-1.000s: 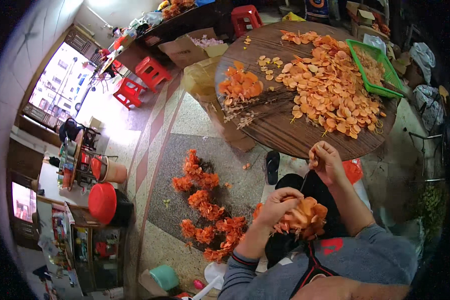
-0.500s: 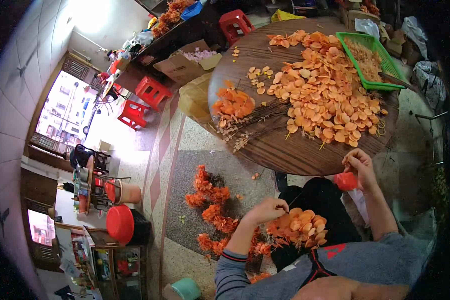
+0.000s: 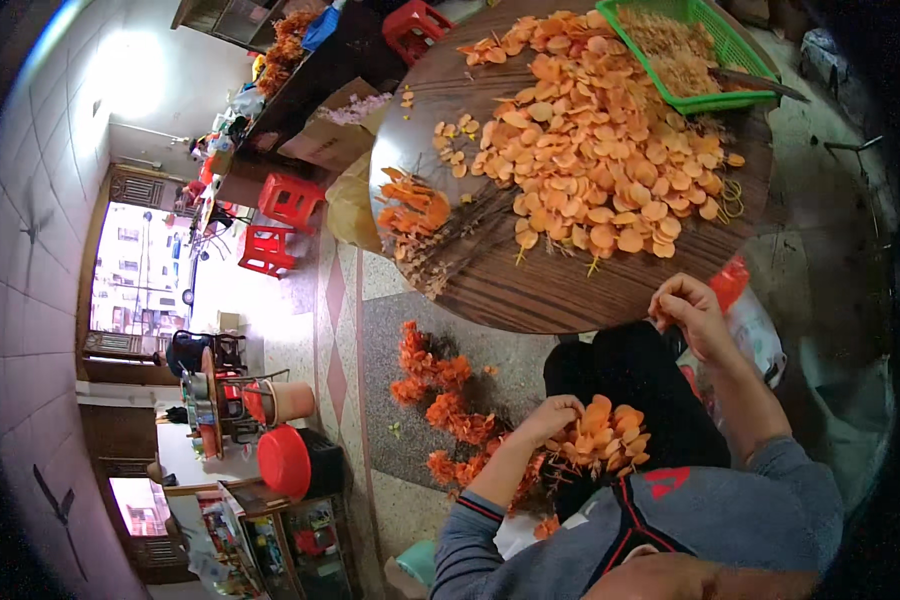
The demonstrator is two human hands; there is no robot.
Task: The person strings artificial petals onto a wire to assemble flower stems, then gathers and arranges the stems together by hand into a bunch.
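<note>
We judge the orange leaf sprig (image 3: 602,438) over our lap light, floppy and easily creased, best held by its stem. Our left hand (image 3: 548,416) has its fingers closed round it; our right hand (image 3: 692,312), at the worktop's (image 3: 530,290) near edge, pinches something too small to tell.

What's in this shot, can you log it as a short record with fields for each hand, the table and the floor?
left hand: closed on a bunch of orange leaves over the lap
right hand: fingers pinched at the round wooden table's near edge; any held item too small to tell
table: loose orange leaves, green basket
floor: orange leaf bunches
</note>
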